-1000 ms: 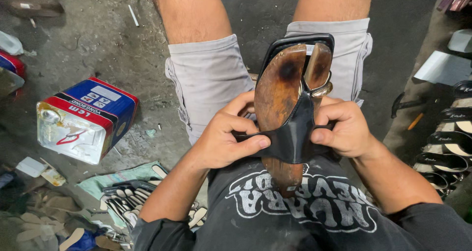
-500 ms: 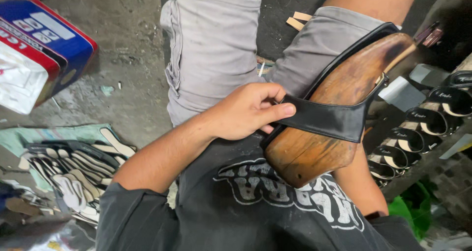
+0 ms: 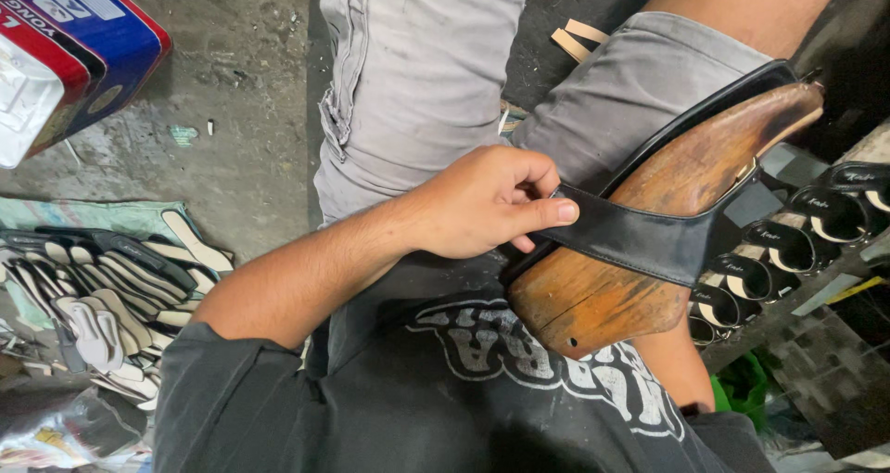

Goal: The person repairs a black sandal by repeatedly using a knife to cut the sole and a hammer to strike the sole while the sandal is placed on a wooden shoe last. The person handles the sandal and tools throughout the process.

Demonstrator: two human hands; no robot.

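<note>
Here, the left hand pinches a black leather strap stretched across a wooden shoe last.
The last lies over the right thigh, long axis slanting up-right, directly right of the closed left grip; the right hand is hidden beneath, its grip unseen.

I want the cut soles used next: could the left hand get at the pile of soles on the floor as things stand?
Probably not at once: the left hand pinches the black strap on the wooden last. The pile of soles lies uncovered beside that arm.

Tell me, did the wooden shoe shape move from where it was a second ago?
Yes. The wooden shoe last swung rightward, off the middle of the lap onto the right grey-shorts leg.
</note>
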